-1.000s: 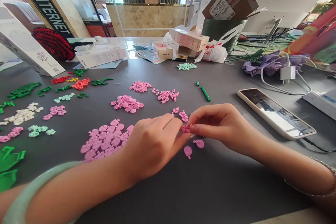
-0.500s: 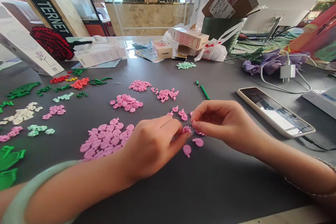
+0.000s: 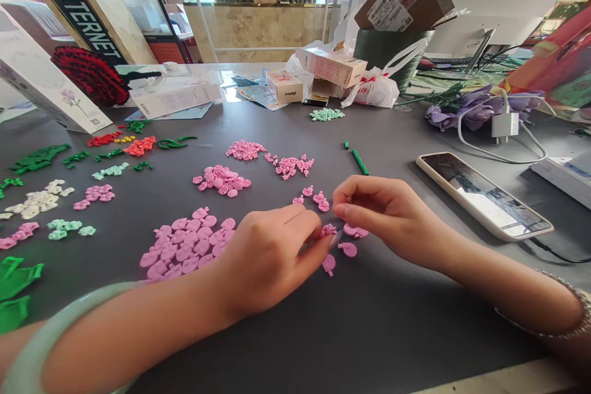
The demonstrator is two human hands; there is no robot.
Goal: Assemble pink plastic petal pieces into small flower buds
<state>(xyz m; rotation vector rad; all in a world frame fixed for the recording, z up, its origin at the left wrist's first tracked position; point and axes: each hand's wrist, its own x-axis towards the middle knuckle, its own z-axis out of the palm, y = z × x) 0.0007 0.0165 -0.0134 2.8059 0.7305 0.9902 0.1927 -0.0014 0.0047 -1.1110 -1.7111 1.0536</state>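
Observation:
My left hand (image 3: 270, 255) rests on the dark table with its fingers curled, pinching a small pink brick piece (image 3: 328, 230) at the fingertips. My right hand (image 3: 385, 212) hovers just right of it, fingers bent in a pinch a little above the piece; what it holds, if anything, is too small to make out. Loose pink petal pieces (image 3: 347, 249) lie under and between both hands. A large heap of pink petals (image 3: 184, 246) sits just left of my left hand. Smaller pink piles (image 3: 224, 178) lie farther back.
A phone (image 3: 482, 195) lies at the right, with a charger cable (image 3: 503, 126) and purple brick flowers (image 3: 475, 111) behind it. Green, white, red and mint piece piles (image 3: 46, 197) cover the left. Boxes (image 3: 332, 68), a bag and a red brick bouquet (image 3: 90, 74) stand at the back. A green rod (image 3: 360, 162) lies mid-table.
My right hand has lifted slightly away from my left hand's fingertips, where the two met one second ago. My left hand stays put with the pink piece.

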